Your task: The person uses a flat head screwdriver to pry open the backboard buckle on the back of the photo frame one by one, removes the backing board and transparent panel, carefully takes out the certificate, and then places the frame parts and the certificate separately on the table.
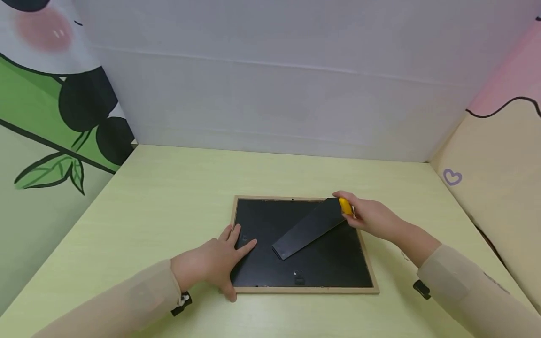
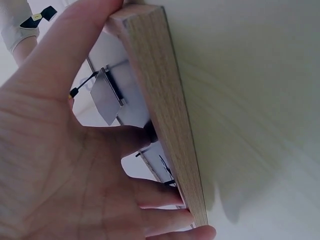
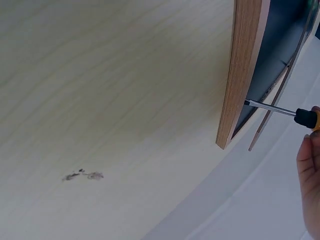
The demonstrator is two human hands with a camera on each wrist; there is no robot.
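Observation:
A picture frame (image 1: pixel 262 272) with a light wooden rim lies with its black back up. Its stand leg (image 1: pixel 310 227) is raised and runs diagonally over the back. My right hand (image 1: pixel 372 216) holds a screwdriver (image 1: pixel 346 205) by its yellow handle. In the right wrist view, the metal shaft (image 3: pixel 275 107) reaches to the inside of the wooden rim (image 3: pixel 242 75). My left hand (image 1: pixel 215 260) rests spread over the frame's left side, thumb at the near corner. One fingertip presses on the black back, and other fingers lie along the wooden edge (image 2: pixel 165 110).
The frame lies on a pale yellow-green wood-grain table (image 1: pixel 169 188). A light grey wall (image 1: pixel 274 94) stands behind it, with painted panels at left and right. A dark smudge (image 3: pixel 82 175) marks the tabletop right of the frame.

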